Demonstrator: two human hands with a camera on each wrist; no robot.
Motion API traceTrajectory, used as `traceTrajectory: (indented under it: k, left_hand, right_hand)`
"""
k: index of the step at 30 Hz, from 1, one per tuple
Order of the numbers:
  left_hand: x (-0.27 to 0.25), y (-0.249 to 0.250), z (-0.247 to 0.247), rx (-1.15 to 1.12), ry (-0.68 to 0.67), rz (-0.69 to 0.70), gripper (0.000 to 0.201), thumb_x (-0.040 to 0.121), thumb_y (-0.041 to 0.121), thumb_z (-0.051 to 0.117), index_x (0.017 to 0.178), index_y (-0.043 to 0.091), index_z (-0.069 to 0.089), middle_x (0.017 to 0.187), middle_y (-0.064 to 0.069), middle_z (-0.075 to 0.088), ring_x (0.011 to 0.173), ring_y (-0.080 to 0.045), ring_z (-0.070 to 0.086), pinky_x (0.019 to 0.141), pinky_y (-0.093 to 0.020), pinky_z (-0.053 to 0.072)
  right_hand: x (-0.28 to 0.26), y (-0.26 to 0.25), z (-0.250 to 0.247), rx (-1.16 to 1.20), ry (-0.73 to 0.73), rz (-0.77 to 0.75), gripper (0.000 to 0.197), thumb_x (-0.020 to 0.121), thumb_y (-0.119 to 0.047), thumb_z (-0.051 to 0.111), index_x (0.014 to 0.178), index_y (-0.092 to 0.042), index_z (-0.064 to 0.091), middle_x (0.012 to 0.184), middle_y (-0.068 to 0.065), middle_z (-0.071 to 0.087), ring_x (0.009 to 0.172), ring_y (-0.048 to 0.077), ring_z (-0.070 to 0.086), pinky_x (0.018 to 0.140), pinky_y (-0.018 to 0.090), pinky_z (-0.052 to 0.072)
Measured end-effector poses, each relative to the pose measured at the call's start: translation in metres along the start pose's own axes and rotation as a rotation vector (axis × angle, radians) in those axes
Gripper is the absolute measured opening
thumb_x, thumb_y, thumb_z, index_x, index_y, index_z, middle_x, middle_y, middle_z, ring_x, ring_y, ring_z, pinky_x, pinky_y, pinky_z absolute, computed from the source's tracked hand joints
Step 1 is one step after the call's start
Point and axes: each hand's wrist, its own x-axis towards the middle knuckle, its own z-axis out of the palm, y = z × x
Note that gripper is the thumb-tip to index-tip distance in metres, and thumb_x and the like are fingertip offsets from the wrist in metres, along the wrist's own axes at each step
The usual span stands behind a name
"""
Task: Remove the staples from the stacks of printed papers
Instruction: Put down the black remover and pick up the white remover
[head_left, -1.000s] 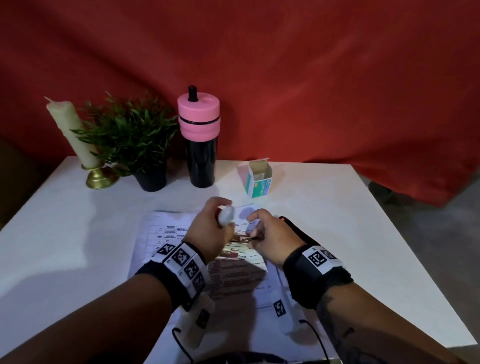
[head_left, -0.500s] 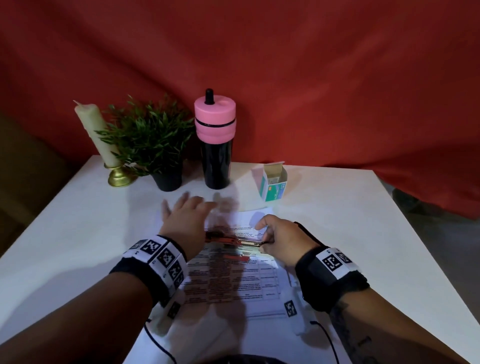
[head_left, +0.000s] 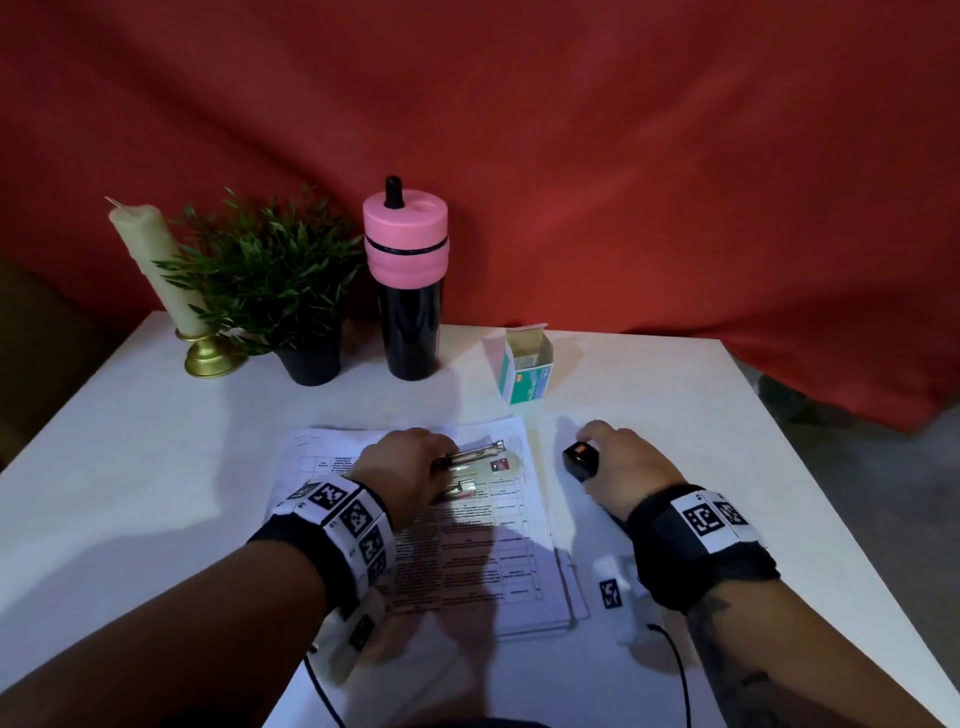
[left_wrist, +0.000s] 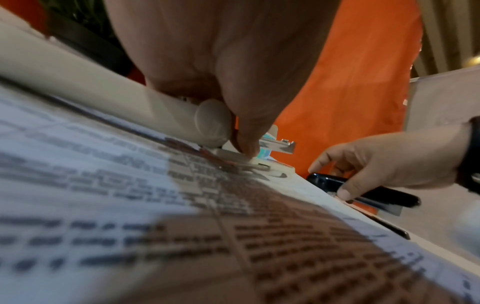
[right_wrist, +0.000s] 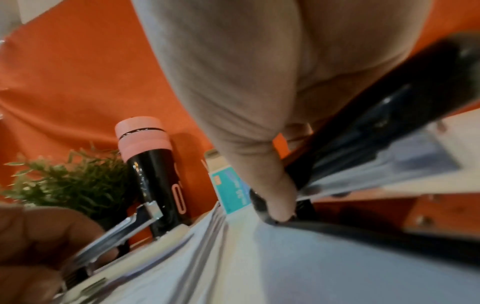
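Note:
A stack of printed papers (head_left: 467, 561) lies on the white table (head_left: 156, 467) in front of me. My left hand (head_left: 441, 465) rests on the stack's upper part and grips a white-handled metal staple tool (head_left: 475, 452), whose two metal arms point right. In the left wrist view the tool (left_wrist: 207, 121) lies low against the papers (left_wrist: 155, 205). Just right of the stack, my right hand (head_left: 592, 447) curls over a black stapler (head_left: 581, 460) on the table, thumb on its near side. The right wrist view shows that stapler (right_wrist: 376, 127) under the palm.
An open green staple box (head_left: 524, 371) stands just behind the papers. Along the back edge are a pink-lidded black bottle (head_left: 408, 291), a potted plant (head_left: 280, 280) and a candle (head_left: 156, 270) in a brass holder. A red cloth hangs behind. Cables trail from both wrists.
My left hand, spread flat half a second ago, now grips the staple tool on the papers. My right hand has moved right, off the papers, onto the black stapler.

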Motion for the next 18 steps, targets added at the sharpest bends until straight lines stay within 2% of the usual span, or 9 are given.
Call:
traceTrajectory:
  k: [5,7,9,12,14,16,18]
  left_hand:
    - [0.011,0.005,-0.001,0.013,0.020,-0.019,0.025,0.091,0.029,0.055,0.115,0.031,0.062,0.110,0.001,0.061,0.105,-0.024,0.057,0.090,-0.039,0.049]
    - [0.015,0.007,0.001,0.010,0.005,-0.026,0.026,0.091,0.026,0.054,0.114,0.031,0.062,0.110,0.001,0.061,0.106,-0.024,0.057,0.091,-0.039,0.048]
    - [0.019,0.007,0.003,-0.018,-0.007,-0.039,0.024,0.090,0.024,0.055,0.112,0.031,0.063,0.108,0.001,0.062,0.104,-0.023,0.057,0.091,-0.040,0.049]
    - [0.022,0.005,0.005,-0.077,-0.002,-0.065,0.021,0.089,0.024,0.059,0.108,0.030,0.064,0.105,0.003,0.062,0.099,-0.021,0.058,0.089,-0.038,0.050]
    - [0.024,0.001,0.008,-0.099,-0.010,-0.055,0.018,0.087,0.025,0.061,0.104,0.030,0.063,0.099,0.005,0.060,0.095,-0.021,0.059,0.087,-0.038,0.051]
    - [0.025,-0.004,0.009,-0.132,-0.010,-0.030,0.014,0.084,0.028,0.064,0.097,0.032,0.063,0.093,0.007,0.058,0.090,-0.021,0.060,0.084,-0.040,0.053]
    - [0.026,-0.008,0.011,-0.152,-0.014,-0.020,0.013,0.084,0.031,0.064,0.097,0.032,0.063,0.096,0.005,0.060,0.090,-0.021,0.060,0.084,-0.040,0.053]
  right_hand:
    - [0.023,0.016,-0.009,-0.008,0.103,0.081,0.043,0.091,-0.021,0.054,0.133,-0.022,0.046,0.118,0.014,0.056,0.109,0.034,0.057,0.088,0.037,0.048]
    - [0.030,0.015,-0.019,-0.054,0.142,0.081,0.046,0.089,-0.024,0.057,0.134,-0.024,0.048,0.121,0.012,0.054,0.114,0.034,0.054,0.093,0.038,0.048]
    - [0.035,0.001,-0.032,0.000,0.234,-0.028,0.048,0.086,-0.022,0.060,0.133,-0.025,0.052,0.126,0.008,0.051,0.116,0.029,0.052,0.099,0.035,0.045]
    - [0.042,-0.037,-0.048,0.113,0.296,-0.297,0.043,0.087,-0.014,0.060,0.129,-0.022,0.059,0.129,0.003,0.050,0.112,0.022,0.056,0.097,0.025,0.040]
    - [0.053,-0.060,-0.050,0.018,0.248,-0.384,0.044,0.085,-0.011,0.057,0.128,-0.021,0.059,0.134,0.003,0.048,0.114,0.022,0.056,0.099,0.027,0.042]
    - [0.064,-0.076,-0.048,-0.123,0.135,-0.358,0.046,0.084,-0.007,0.051,0.129,-0.018,0.057,0.138,0.006,0.046,0.116,0.025,0.056,0.099,0.031,0.044]
    - [0.073,-0.084,-0.047,-0.237,0.041,-0.295,0.042,0.086,-0.004,0.045,0.125,-0.012,0.057,0.132,0.010,0.052,0.112,0.029,0.058,0.092,0.032,0.047]
